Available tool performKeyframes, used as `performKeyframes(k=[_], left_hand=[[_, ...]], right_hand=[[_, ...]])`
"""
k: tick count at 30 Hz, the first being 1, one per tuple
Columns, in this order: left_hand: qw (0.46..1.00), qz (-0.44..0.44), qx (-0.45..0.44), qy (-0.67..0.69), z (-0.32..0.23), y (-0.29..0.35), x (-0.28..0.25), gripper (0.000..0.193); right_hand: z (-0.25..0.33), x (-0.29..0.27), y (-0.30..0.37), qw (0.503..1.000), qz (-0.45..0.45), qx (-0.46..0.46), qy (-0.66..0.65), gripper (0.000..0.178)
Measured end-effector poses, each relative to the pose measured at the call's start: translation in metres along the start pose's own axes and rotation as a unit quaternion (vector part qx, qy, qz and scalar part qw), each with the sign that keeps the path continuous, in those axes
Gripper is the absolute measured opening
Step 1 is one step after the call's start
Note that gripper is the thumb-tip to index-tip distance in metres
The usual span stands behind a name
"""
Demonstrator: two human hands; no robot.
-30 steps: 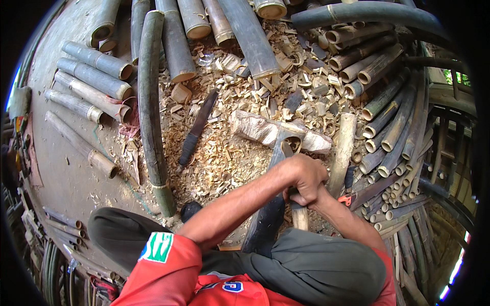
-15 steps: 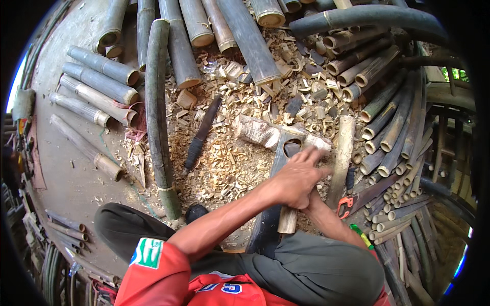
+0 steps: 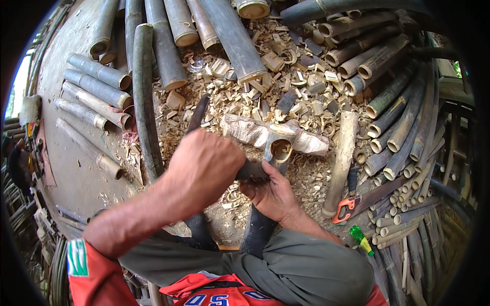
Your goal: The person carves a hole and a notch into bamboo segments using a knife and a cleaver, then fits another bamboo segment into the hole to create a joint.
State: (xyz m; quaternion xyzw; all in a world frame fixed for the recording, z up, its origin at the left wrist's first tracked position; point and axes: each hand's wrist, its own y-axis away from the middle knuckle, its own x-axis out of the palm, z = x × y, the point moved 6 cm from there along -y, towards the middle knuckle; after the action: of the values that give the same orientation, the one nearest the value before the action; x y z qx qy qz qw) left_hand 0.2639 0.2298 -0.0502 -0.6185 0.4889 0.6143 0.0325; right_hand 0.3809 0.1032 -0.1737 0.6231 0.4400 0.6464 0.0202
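Note:
My left hand (image 3: pixel 204 158) is closed in a fist over the ground in front of me. A short dark cylindrical piece (image 3: pixel 251 171) runs from this fist to my right hand (image 3: pixel 273 196). My right fingers and thumb close on its other end; its exact kind cannot be made out. Just beyond, a bamboo piece (image 3: pixel 268 148) with an open hollow end leans against a pale, rough log (image 3: pixel 245 130); my right hand hides its lower part. The dark blade of a knife (image 3: pixel 199 112) shows past my left fist, which covers its handle.
Wood chips (image 3: pixel 306 89) cover the ground. Thick bamboo poles (image 3: pixel 237 46) lie beyond, and a long one (image 3: pixel 144 97) lies to the left. On the right are a pale stick (image 3: pixel 342 158), an orange-handled saw (image 3: pixel 365 201), a green bottle (image 3: pixel 361 239) and stacked bamboo (image 3: pixel 398 127).
My left hand has moved left and toward me, away from the bamboo piece's hollow end, and is now a fist. My right hand, mostly covered before, shows in front of the log.

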Motion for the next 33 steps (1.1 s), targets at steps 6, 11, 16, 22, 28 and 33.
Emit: performKeyframes(k=[6, 11, 16, 22, 28, 33], left_hand=[[0.958, 0.209, 0.010, 0.196, 0.069, -0.052, 0.040, 0.035], [0.886, 0.243, -0.089, 0.385, 0.024, -0.008, 0.119, 0.039], [0.808, 0.091, -0.234, 0.534, -0.087, 0.017, 0.176, 0.037], [0.748, -0.075, -0.225, 0.620, -0.137, 0.006, 0.206, 0.051], [0.753, -0.084, -0.277, 0.591, -0.046, 0.049, 0.192, 0.054], [0.946, -0.093, -0.236, 0.204, 0.004, 0.019, 0.051, 0.012]], right_hand=[[0.009, 0.006, -0.023, 0.999, -0.045, -0.011, -0.014, 0.038], [0.022, -0.015, -0.001, 0.969, -0.174, 0.004, 0.177, 0.035], [0.065, -0.030, 0.020, 0.854, -0.242, 0.094, 0.452, 0.037], [0.079, -0.022, 0.034, 0.688, -0.252, 0.050, 0.679, 0.040], [0.038, -0.013, -0.003, 0.835, -0.197, -0.034, 0.512, 0.036], [0.030, 0.005, -0.005, 0.961, -0.063, -0.125, 0.238, 0.032]])
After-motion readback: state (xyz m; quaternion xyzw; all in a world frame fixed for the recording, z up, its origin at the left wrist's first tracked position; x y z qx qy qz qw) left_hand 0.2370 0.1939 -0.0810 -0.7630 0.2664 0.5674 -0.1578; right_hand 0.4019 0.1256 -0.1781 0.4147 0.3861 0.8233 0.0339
